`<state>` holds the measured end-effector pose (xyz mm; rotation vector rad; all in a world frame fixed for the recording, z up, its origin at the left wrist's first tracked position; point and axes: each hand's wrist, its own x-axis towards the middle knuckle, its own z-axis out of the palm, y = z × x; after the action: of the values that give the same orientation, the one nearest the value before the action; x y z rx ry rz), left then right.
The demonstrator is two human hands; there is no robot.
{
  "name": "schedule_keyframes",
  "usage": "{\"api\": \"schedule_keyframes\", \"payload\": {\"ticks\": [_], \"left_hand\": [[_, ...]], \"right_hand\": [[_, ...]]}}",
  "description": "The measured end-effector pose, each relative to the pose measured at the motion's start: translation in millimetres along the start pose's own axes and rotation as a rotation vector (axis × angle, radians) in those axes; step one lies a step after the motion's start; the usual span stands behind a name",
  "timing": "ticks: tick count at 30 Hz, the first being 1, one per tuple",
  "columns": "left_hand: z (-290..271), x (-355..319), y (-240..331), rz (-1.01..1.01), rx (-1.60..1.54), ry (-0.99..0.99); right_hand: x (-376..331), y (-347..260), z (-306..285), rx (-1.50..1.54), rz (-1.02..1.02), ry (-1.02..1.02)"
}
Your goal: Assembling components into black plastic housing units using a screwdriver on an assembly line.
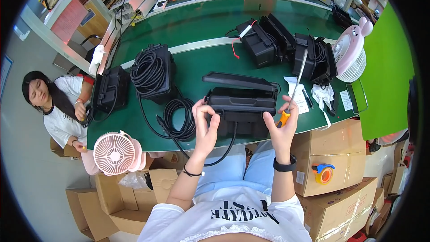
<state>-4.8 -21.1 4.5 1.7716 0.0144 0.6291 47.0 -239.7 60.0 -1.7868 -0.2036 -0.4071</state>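
Observation:
A black plastic box (244, 101) with a raised flap at its far side rests at the table's front edge, right before me. My left hand (206, 125) grips its left end, fingers curled over the top and thumb on the near face. In my right hand (283, 130) is a screwdriver (284, 117) with an orange handle, its long metal shaft pointing up and away. That hand's thumb also reaches the box's right end. From the box's near face a black cable runs down and left to a coil (177, 118) on the table.
Another black box with coiled cable (152, 74) stands left; more black boxes (260, 42) stand back right. A pink fan (351, 51), white cloth (322, 96) and paper slip lie right. A co-worker (62, 103) handles a box far left, near another pink fan (114, 152). Cartons (331, 152) stand below right.

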Motion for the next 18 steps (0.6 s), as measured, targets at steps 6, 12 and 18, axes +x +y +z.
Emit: {"api": "schedule_keyframes", "payload": {"ticks": [6, 12, 18], "left_hand": [[20.1, 21.6, 19.9, -0.126, -0.232, 0.013], [6.0, -23.4, 35.5, -0.19, -0.317, 0.049], [8.6, -19.2, 45.3, -0.255, -0.342, 0.093]], "right_hand": [[-1.8, 41.7, 2.9, 0.001, 0.11, -0.103], [-12.6, 19.1, -0.6, 0.099, 0.158, -0.21], [-8.1, 26.5, 2.8, 0.14, 0.186, -0.222]]}}
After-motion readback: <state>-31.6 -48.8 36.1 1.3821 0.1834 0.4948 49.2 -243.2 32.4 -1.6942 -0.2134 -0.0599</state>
